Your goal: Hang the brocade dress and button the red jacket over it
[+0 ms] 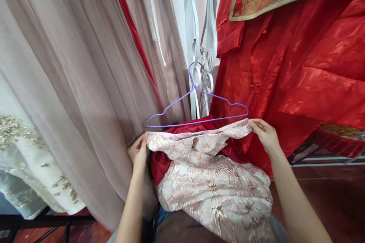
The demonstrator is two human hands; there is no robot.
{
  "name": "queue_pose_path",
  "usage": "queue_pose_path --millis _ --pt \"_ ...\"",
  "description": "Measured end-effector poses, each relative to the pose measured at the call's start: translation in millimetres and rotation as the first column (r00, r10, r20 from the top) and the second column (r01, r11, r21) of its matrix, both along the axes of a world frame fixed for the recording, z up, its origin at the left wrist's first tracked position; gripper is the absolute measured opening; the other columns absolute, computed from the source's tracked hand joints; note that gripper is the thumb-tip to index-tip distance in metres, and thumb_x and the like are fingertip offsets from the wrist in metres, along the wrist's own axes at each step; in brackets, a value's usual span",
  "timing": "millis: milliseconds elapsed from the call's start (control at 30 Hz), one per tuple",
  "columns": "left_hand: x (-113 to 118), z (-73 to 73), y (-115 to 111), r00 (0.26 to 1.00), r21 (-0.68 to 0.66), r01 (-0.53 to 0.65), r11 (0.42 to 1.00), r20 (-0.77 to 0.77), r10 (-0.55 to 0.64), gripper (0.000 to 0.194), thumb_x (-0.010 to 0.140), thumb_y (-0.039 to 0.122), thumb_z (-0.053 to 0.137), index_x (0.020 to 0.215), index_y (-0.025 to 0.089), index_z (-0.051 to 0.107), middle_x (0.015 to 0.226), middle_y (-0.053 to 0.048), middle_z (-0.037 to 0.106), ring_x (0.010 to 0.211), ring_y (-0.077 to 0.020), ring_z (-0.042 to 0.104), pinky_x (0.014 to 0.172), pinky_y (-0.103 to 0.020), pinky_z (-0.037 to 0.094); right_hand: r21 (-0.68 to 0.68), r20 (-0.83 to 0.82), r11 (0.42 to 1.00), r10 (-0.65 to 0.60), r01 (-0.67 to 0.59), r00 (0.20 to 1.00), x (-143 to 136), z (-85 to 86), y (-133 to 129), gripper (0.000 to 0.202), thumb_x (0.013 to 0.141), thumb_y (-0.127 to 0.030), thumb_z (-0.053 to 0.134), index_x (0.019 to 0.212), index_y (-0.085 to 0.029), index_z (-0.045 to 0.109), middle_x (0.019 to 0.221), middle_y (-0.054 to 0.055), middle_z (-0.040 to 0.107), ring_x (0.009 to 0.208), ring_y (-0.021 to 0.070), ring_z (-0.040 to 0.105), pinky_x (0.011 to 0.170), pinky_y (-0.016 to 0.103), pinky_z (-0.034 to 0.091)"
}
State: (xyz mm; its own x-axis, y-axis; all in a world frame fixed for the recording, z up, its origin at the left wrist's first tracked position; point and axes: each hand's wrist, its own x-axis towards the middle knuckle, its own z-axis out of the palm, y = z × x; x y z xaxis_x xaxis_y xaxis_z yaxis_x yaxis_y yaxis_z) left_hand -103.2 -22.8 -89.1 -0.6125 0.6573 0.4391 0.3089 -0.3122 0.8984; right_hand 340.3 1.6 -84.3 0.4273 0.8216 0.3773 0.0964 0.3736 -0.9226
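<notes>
A pale pink dress (211, 193) with a metallic floral pattern drapes toward me, its upper edge stretched sideways between my hands. My left hand (138, 150) pinches the left end of that edge. On the opposite end, my right hand (264, 133) grips the fabric between thumb and fingers. Just above the edge is a purple hanger (196, 88), its hook up against white scrolled metalwork. Whether the hook is caught on the metal I cannot tell. Dark red cloth (160, 166) bunches behind and under the dress.
Greyish-pink sheer fabric (76, 76) hangs on the left, with a red strip (137, 41) down it. Red satin garments (288, 57) hang on the right. The white metal stand (210, 38) rises between them. A white beaded dress (31, 159) is at far left, above dark metal bars.
</notes>
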Motion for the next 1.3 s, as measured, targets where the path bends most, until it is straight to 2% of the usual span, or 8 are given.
queue_pose_path --millis 133,267,400,533,633,933,1167,1300 --pt "10 -2.0 -17 0.985 0.054 -0.055 0.997 -0.162 0.063 0.031 0.084 0.043 0.053 0.087 0.016 0.066 0.084 -0.006 0.07 0.081 -0.0183 0.065 0.076 -0.03 0.054 0.038 -0.036 0.999 0.012 -0.011 0.999 -6 5.2 -1 0.036 0.061 -0.052 0.075 0.078 -0.022 0.065 0.076 0.0 0.066 0.069 0.015 0.061 0.064 0.028 0.051" --pt "24 46.6 -13 0.799 0.194 0.041 0.98 -0.596 0.085 0.023 0.088 0.035 0.049 0.084 0.019 0.065 0.103 -0.009 0.062 0.101 -0.0201 0.057 0.093 -0.035 0.045 0.062 -0.087 0.997 -0.028 0.034 0.996 -8 13.3 0 0.034 0.065 -0.052 0.071 0.079 -0.024 0.06 0.072 -0.002 0.061 0.065 0.0141 0.058 0.059 0.026 0.049" --pt "38 96.1 23 0.51 0.04 0.296 0.954 -0.852 -0.122 0.021 0.087 0.034 0.051 0.08 0.021 0.066 0.136 -0.009 0.047 0.124 -0.0257 0.043 0.105 -0.042 0.034 0.06 -0.075 0.998 -0.019 0.024 0.997 -9 16.7 -5 0.031 0.067 -0.05 0.069 0.08 -0.025 0.058 0.07 -0.003 0.059 0.063 0.0146 0.057 0.058 0.026 0.048" --pt "43 108.8 57 0.364 -0.241 0.476 0.846 -0.821 -0.439 0.028 0.091 0.035 0.04 0.082 0.019 0.062 0.096 -0.007 0.064 0.09 -0.0183 0.059 0.083 -0.03 0.046 0.065 -0.119 0.998 -0.012 0.02 0.993 -11 18.2 -8 0.031 0.065 -0.048 0.072 0.078 -0.024 0.059 0.071 -0.003 0.06 0.063 0.0135 0.057 0.058 0.025 0.047" --pt "41 107.8 63 0.399 -0.237 0.478 0.846 -0.799 -0.449 0.028 0.091 0.036 0.04 0.08 0.018 0.059 0.079 -0.003 0.06 0.073 -0.0151 0.057 0.071 -0.025 0.045 0.076 -0.134 0.995 -0.049 0.06 0.99 -10 17.2 -7 0.031 0.065 -0.048 0.072 0.078 -0.023 0.06 0.072 -0.002 0.06 0.063 0.0132 0.057 0.058 0.025 0.049" --pt "38 110.5 60 0.401 -0.221 0.47 0.854 -0.809 -0.43 0.026 0.091 0.035 0.042 0.078 0.018 0.057 0.077 -0.002 0.058 0.07 -0.0139 0.054 0.065 -0.024 0.041 0.101 -0.187 0.986 -0.114 0.134 0.976 -6 16.7 8 0.033 0.062 -0.048 0.076 0.077 -0.022 0.063 0.072 -0.002 0.064 0.063 0.0123 0.059 0.057 0.023 0.05" --pt "37 111.6 55 0.398 -0.218 0.463 0.859 -0.815 -0.421 0.024 0.091 0.033 0.044 0.079 0.017 0.057 0.079 -0.002 0.059 0.07 -0.0132 0.055 0.066 -0.024 0.041 0.252 0.138 0.956 -0.186 0.147 0.973 -16 47.4 32 0.029 0.068 -0.05 0.07 0.074 -0.022 0.061 0.076 0.003 0.066 0.074 0.02 0.065 0.077 0.036 0.053" --pt "37 114.7 51 0.41 -0.216 0.447 0.868 -0.813 -0.414 0.023 0.091 0.032 0.044 0.079 0.017 0.058 0.079 -0.001 0.06 0.07 -0.0131 0.055 0.066 -0.024 0.042 0.263 0.387 0.965 -0.103 -0.002 0.916 -40 73.4 39 0.022 0.079 -0.044 0.061 0.078 -0.022 0.062 0.079 0.004 0.068 0.077 0.0203 0.066 0.078 0.035 0.052"
